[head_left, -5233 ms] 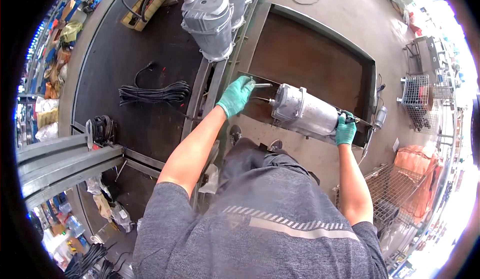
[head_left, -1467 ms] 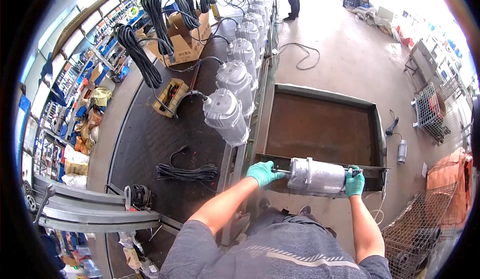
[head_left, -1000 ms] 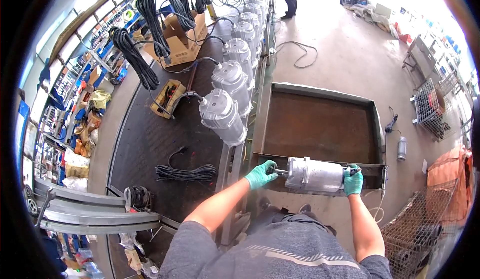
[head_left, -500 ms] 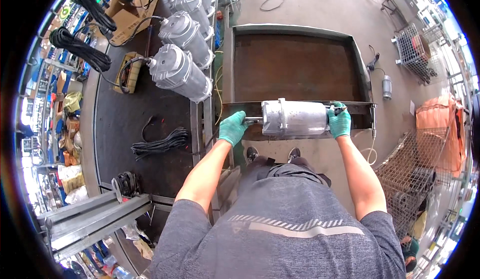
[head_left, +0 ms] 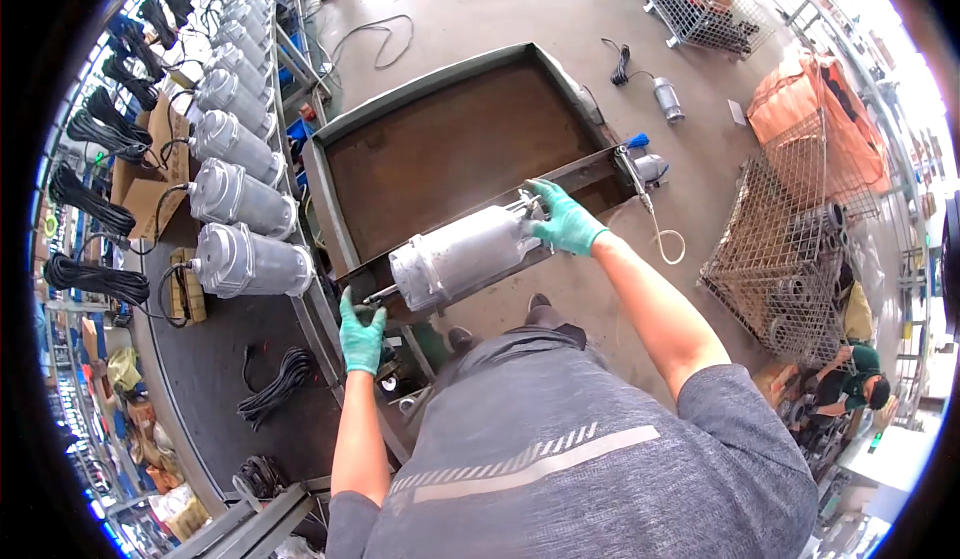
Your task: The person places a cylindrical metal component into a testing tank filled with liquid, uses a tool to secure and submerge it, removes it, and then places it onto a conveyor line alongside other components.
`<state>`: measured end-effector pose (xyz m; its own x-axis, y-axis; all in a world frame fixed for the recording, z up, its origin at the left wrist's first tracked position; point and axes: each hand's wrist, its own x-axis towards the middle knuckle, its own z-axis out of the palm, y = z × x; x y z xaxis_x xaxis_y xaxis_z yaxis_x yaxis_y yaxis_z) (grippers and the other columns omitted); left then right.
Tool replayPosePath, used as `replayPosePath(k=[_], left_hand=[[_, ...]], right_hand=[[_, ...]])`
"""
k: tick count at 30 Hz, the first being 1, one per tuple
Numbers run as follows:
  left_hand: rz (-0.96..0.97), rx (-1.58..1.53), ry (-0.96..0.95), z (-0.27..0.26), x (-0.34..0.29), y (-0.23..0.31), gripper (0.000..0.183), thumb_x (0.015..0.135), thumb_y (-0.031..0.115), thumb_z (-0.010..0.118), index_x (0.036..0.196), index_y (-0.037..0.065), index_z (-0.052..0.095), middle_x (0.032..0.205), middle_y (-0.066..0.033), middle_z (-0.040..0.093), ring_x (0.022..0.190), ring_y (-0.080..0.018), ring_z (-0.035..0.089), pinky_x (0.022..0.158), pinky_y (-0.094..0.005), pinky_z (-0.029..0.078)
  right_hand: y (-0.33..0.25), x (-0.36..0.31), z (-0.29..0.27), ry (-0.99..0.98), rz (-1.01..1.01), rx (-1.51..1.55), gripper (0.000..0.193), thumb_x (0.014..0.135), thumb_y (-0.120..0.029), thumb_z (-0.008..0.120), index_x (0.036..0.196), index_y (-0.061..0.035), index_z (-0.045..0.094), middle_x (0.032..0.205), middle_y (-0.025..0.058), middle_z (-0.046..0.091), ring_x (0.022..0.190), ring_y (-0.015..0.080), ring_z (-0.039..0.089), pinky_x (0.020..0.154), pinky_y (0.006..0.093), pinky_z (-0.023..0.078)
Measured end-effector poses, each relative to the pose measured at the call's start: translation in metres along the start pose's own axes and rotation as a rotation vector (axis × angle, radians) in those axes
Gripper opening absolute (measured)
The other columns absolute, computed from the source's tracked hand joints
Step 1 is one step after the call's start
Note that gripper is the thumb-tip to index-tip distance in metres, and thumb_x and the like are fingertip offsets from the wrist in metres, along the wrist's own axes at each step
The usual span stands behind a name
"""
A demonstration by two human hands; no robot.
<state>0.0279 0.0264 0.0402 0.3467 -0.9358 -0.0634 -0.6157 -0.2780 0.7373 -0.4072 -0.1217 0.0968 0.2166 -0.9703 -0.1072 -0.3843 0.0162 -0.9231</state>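
A silver-grey cylindrical motor (head_left: 460, 256) lies on its side, slightly tilted, across the near edge of a metal tank (head_left: 335, 204). From its left end sticks a thin metal shaft (head_left: 388, 292). My left hand (head_left: 361, 337), in a green glove, has its thumb and finger at either side of the shaft's tip. At the motor's other end, my gloved right hand (head_left: 570, 223) grips small projecting parts with curled fingers. Part of that end is hidden behind the fingers.
Several similar motors (head_left: 255, 262) stand in a row on the left bench, with coiled black cables (head_left: 95, 277). Another cable coil (head_left: 278, 387) lies nearer. An air gun (head_left: 635, 174) hangs by the tank's right corner. Right are wire cages (head_left: 770, 259) and another person (head_left: 850, 379).
My view has turned, so the tank and motor now appear slanted and farther left. My left hand has shifted, with its fingers more apart at the shaft tip. My right hand stays at the other end.
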Motion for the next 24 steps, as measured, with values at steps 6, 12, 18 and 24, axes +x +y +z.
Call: replayPosePath(k=[6,12,18,24], left_hand=[[-0.022,-0.112,0.129,-0.003,-0.047,-0.023,0.074,0.096,0.004,0.070,0.160,0.013,0.035,0.093,-0.0016,0.065,0.072,-0.0104,0.060,0.065,-0.0288,0.054],[-0.230,-0.325,0.050,0.002,-0.066,0.013,0.065,0.103,0.009,0.062,0.161,0.014,0.033,0.101,-0.0030,0.058,0.068,-0.0074,0.055,0.056,-0.0240,0.049],[-0.138,-0.494,0.044,-0.010,-0.079,0.101,0.053,0.104,0.010,0.064,0.154,0.008,0.046,0.097,0.0023,0.061,0.072,-0.0032,0.054,0.061,-0.0198,0.048],[0.166,-0.592,-0.098,0.015,-0.064,0.196,0.056,0.105,0.018,0.065,0.156,0.009,0.042,0.114,-0.0063,0.068,0.093,-0.0109,0.067,0.085,-0.0270,0.057]], right_hand=[[0.128,-0.003,-0.116,0.705,0.160,-0.451,0.043,0.089,-0.029,0.074,0.118,0.0013,0.062,0.115,0.0273,0.065,0.113,0.0442,0.061,0.101,0.0489,0.050],[0.226,0.006,-0.154,0.495,0.647,-0.090,0.037,0.096,-0.037,0.067,0.113,-0.0048,0.060,0.090,0.0097,0.064,0.058,0.0207,0.057,0.051,0.0387,0.047],[0.068,-0.014,-0.114,0.190,0.552,0.669,0.012,0.103,-0.029,0.059,0.103,-0.0169,0.062,0.076,-0.0032,0.058,0.050,0.0086,0.043,0.044,0.0254,0.035],[-0.047,-0.083,0.003,-0.068,0.161,0.362,0.019,0.099,-0.020,0.069,0.112,-0.0078,0.064,0.092,0.0044,0.067,0.074,0.0149,0.064,0.065,0.0312,0.055]])
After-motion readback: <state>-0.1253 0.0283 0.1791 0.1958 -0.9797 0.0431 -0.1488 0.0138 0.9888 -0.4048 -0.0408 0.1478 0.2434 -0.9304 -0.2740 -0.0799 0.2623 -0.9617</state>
